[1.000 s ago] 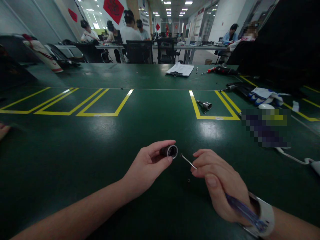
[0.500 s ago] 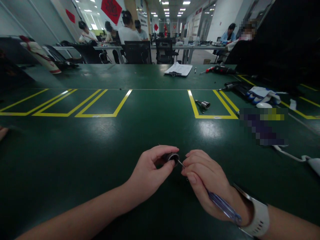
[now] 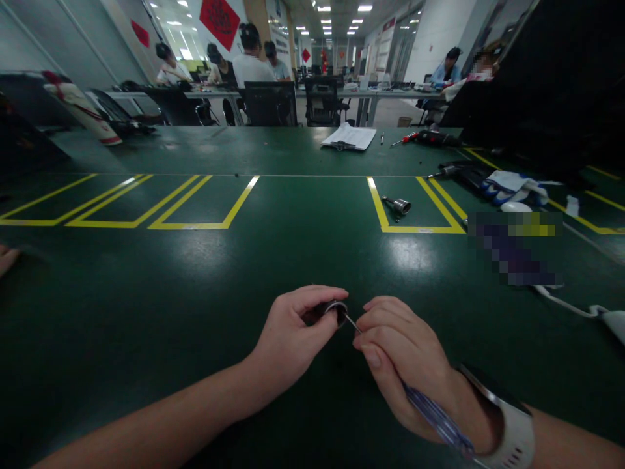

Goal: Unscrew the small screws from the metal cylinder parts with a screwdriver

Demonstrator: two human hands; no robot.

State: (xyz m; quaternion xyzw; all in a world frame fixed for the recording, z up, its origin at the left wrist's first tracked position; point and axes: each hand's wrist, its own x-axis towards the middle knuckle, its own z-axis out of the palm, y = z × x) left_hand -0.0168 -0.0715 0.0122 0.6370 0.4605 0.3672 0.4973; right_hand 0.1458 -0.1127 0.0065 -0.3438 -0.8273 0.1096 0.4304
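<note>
My left hand (image 3: pixel 297 329) is closed around a small dark metal cylinder (image 3: pixel 336 306), its round open end turned to the right. In my right hand (image 3: pixel 403 355) is a screwdriver (image 3: pixel 437 417) with a clear purplish handle, its thin shaft pointing left. The tip of that shaft reaches into the cylinder's opening; what it touches inside is hidden. Beyond my hands, a metal socket-like part (image 3: pixel 399 206) lies on the green table, with a small dark piece beside it, within a yellow tape outline (image 3: pixel 422 230).
To the right are a power drill (image 3: pixel 446 170), white-and-blue gloves (image 3: pixel 515 185) and a white cable (image 3: pixel 561 303). A clipboard with papers (image 3: pixel 349 137) and a red-tipped tool (image 3: pixel 405 139) lie at the back. Another person's hand (image 3: pixel 6 258) rests at the far left edge.
My right hand has shifted slightly and the screwdriver handle has turned a little. The cylinder stays in my left hand, tilted slightly differently.
</note>
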